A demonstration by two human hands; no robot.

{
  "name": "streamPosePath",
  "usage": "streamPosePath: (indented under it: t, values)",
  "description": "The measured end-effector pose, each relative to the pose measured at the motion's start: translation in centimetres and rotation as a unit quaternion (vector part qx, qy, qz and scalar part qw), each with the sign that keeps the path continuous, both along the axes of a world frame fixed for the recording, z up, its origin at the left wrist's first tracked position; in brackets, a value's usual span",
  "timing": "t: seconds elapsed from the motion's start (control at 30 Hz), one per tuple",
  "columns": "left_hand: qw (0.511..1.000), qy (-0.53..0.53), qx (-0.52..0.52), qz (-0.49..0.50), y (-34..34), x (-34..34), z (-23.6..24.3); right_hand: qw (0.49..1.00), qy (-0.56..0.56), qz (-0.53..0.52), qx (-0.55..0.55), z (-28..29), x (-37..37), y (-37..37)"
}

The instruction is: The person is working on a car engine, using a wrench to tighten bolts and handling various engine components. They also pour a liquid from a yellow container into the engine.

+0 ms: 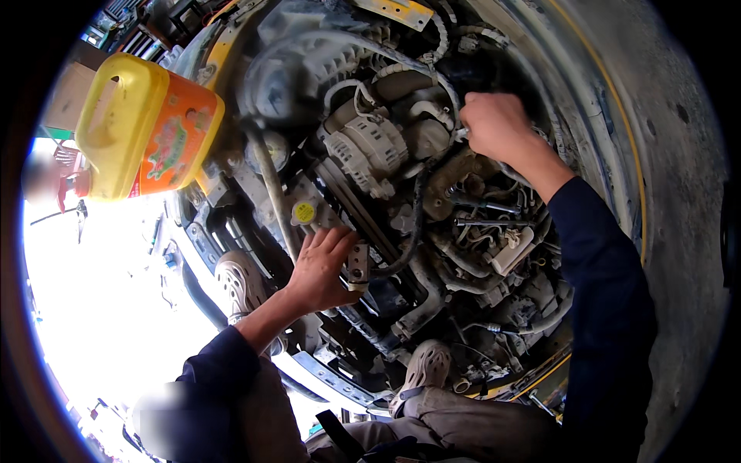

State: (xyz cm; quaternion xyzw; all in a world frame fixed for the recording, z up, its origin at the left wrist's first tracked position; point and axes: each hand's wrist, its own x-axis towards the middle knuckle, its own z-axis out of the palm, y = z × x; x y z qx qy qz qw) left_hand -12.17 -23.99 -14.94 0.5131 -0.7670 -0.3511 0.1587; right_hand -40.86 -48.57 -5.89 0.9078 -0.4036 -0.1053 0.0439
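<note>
My left hand (324,266) rests with fingers spread on the dusty radiator top, beside a small metal bracket (357,262) and below a cap with a yellow label (304,211). My right hand (494,123) is closed by the hoses at the upper right of the engine bay; whatever its fingers hold is hidden. Left of it sits the pale, dusty alternator (367,154). Below my right hand, two metal tool bars (494,221) with sockets lie among pipes and wiring, next to a pale rectangular part (511,248).
A yellow jug (123,135) with an orange label is at the upper left. My shoes (421,369) are on the car's front structure at bottom and left. The grey fender (675,193) curves along the right. Glare washes out the left side.
</note>
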Motion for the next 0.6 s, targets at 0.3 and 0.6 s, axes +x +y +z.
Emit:
streamPosePath:
  t: [0.3, 0.6]
  values:
    - [0.997, 0.063, 0.006, -0.049, -0.3, -7.0, -1.9, 0.946, -0.267, -0.156, 0.096, -0.4, -5.5, -1.3]
    - [0.985, 0.032, -0.04, -0.166, -0.6, -15.9, -5.5, 0.9, -0.341, -0.257, 0.093, -3.2, -7.2, -0.8]
